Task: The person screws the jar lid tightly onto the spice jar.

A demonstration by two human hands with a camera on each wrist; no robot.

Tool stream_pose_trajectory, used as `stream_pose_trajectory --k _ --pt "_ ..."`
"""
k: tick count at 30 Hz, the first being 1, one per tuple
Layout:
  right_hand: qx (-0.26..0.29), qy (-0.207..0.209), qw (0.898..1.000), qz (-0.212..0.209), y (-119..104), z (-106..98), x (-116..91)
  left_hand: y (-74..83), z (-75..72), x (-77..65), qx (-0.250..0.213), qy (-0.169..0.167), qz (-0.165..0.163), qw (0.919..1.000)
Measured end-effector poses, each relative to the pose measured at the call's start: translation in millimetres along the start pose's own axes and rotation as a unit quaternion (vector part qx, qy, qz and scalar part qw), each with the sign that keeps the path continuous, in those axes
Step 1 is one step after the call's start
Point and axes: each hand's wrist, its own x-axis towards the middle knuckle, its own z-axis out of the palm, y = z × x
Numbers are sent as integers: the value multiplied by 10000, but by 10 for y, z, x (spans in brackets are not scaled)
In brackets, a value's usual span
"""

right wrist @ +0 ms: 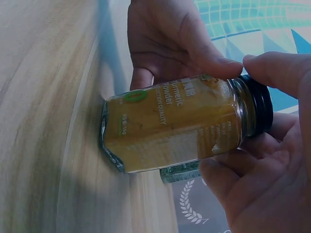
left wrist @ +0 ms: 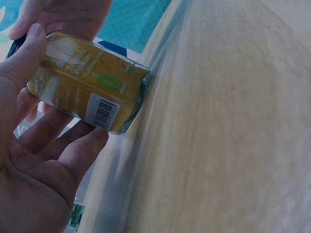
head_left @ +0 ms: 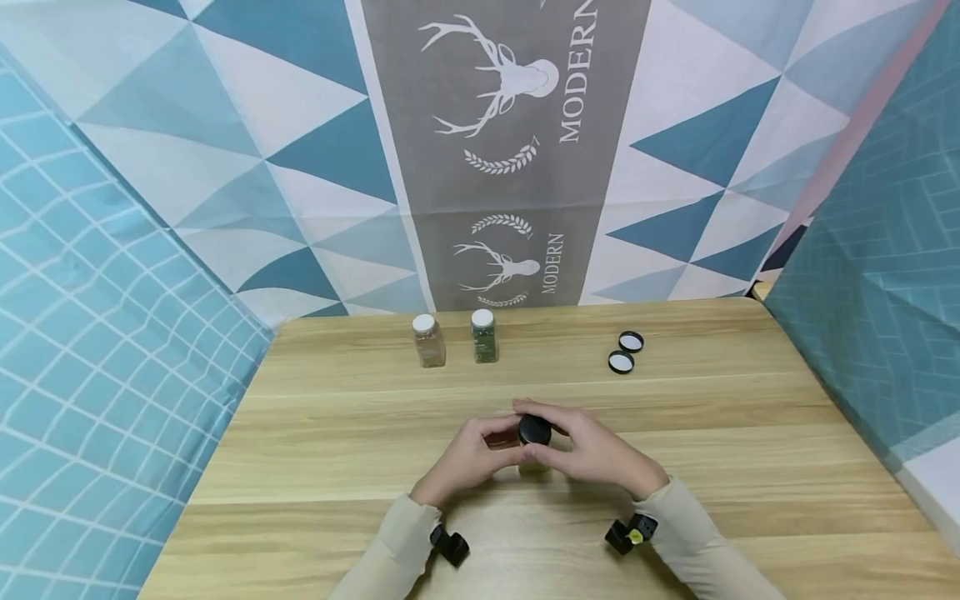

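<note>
A glass jar of turmeric powder (right wrist: 170, 126) stands upright on the table between both hands. Its label and barcode (left wrist: 103, 111) show in the left wrist view. My left hand (head_left: 468, 458) holds the jar body from the left, thumb on the near side and fingers around the far side. From the right, my right hand (head_left: 596, 450) grips the black lid (head_left: 535, 429) at the jar's top, thumb in front and fingers behind. The lid sits on the jar's neck in the right wrist view. Both hands' fingertips nearly meet around the neck.
Farther back stand a white-topped jar with brownish contents (head_left: 430, 343) and a white-topped jar with green contents (head_left: 484, 338). Two black-rimmed lids, one of them the nearer lid (head_left: 621, 362), lie white inside up at the back right. A patterned cloth wall (head_left: 495, 208) borders the table's rear edge.
</note>
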Motion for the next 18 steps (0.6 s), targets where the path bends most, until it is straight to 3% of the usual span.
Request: stream_pose_trajectory --k 13,18 --pt "55 -7 9993 368 -47 -67 13 14 5 9 -163 2 -127 9998" --pt "-60 -21 9994 333 -52 -80 5 12 8 12 -215 5 -165 9996"
